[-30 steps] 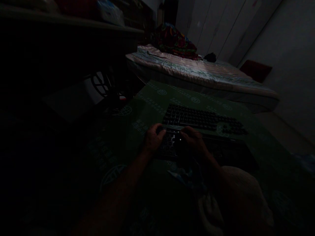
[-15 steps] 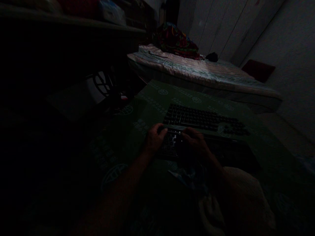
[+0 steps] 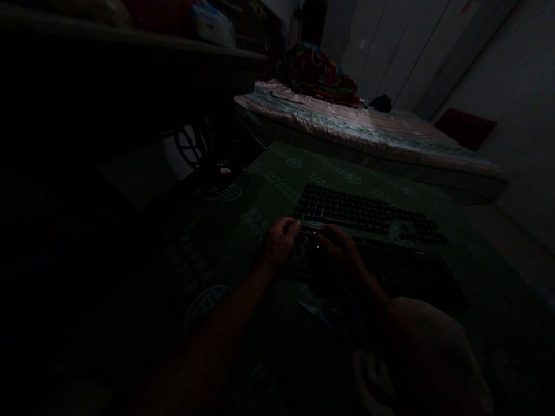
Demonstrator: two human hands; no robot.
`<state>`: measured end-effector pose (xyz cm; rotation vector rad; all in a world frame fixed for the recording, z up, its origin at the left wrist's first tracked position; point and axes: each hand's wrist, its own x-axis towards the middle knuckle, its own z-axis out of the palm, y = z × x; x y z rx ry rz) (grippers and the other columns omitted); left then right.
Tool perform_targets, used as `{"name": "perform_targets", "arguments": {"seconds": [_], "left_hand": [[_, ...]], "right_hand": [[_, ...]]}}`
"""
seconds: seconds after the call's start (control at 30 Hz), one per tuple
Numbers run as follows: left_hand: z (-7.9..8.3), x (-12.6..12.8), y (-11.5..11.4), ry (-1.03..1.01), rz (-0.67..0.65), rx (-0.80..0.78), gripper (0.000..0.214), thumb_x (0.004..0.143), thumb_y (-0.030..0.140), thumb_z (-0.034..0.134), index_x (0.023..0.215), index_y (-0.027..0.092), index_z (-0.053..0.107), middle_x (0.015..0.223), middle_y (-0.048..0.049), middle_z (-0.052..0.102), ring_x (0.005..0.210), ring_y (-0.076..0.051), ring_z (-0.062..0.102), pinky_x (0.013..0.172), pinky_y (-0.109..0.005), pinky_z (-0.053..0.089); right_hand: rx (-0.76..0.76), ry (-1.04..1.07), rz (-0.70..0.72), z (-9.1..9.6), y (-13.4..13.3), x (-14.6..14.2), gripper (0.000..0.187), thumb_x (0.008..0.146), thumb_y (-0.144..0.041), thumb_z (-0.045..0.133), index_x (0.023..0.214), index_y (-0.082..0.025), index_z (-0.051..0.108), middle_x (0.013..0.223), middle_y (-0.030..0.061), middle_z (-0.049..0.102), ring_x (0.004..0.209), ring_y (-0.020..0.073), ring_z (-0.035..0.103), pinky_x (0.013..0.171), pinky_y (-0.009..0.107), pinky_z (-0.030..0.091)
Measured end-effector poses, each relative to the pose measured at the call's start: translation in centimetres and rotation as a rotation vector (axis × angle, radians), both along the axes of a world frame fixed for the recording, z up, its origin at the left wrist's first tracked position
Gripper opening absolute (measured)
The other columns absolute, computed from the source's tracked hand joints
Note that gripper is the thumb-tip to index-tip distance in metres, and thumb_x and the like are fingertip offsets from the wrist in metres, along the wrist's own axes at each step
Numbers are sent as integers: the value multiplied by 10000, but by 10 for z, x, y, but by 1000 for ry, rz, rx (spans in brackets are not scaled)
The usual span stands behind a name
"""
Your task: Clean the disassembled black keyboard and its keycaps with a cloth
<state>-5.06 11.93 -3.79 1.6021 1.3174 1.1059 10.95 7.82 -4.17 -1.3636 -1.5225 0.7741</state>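
The picture is very dark. A black keyboard base (image 3: 416,274), stripped of keys on its left part, lies on the green printed tabletop. My left hand (image 3: 280,241) is closed around its upper left edge, thumb on top. Over the bare left part, my right hand (image 3: 340,247) is closed with its fingertips down on the base. Bunched beneath that hand is a dark bluish cloth (image 3: 318,312), its tail trailing toward me; the fingers' exact grip on it is in shadow. Loose black keycaps (image 3: 347,209) lie in keyboard-like rows just beyond the base.
The green tabletop (image 3: 243,231) reaches toward a bed (image 3: 368,130) carrying a red patterned blanket (image 3: 321,75). On the left stands a dark table (image 3: 130,40) with a spoked wheel (image 3: 188,147) beneath it. A pale fabric bundle (image 3: 433,341) sits at the lower right.
The whole scene has shifted slightly right in view. My right hand has moved a little left over the base, nearer my left hand, which keeps its hold on the edge.
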Motion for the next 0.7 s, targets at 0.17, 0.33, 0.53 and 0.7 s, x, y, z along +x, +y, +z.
{"name": "perform_targets", "arguments": {"seconds": [0.17,0.33,0.53,0.7], "left_hand": [[1,0,-1,-22,-7,-2,335,802,464,465,879,175,618,873,-33,644,834,-191,582,795,-295,445],[2,0,-2,-38,-29,1,335,807,460,452,860,172,615,843,-33,635,817,-188,574,775,-292,440],[0,-1,-2,-56,-44,3,350,812,480,446,860,178,618,832,-29,635,804,-183,573,762,-286,435],[-2,-1,-3,-72,-39,14,366,827,494,422,841,184,617,807,-23,632,800,-177,575,747,-273,439]], "right_hand": [[-35,52,7,0,-2,0,174,773,-357,527,712,-194,520,637,-37,492,587,116,440,539,222,349],[-79,162,18,5,-4,-1,196,739,-375,560,683,-194,511,624,-44,459,572,108,410,525,217,342],[-180,233,21,19,-5,-2,224,693,-401,603,664,-195,518,601,-43,462,553,110,415,498,222,333],[-205,214,58,24,-8,-5,236,675,-396,629,661,-187,519,623,-37,476,568,107,421,502,219,336]]}}
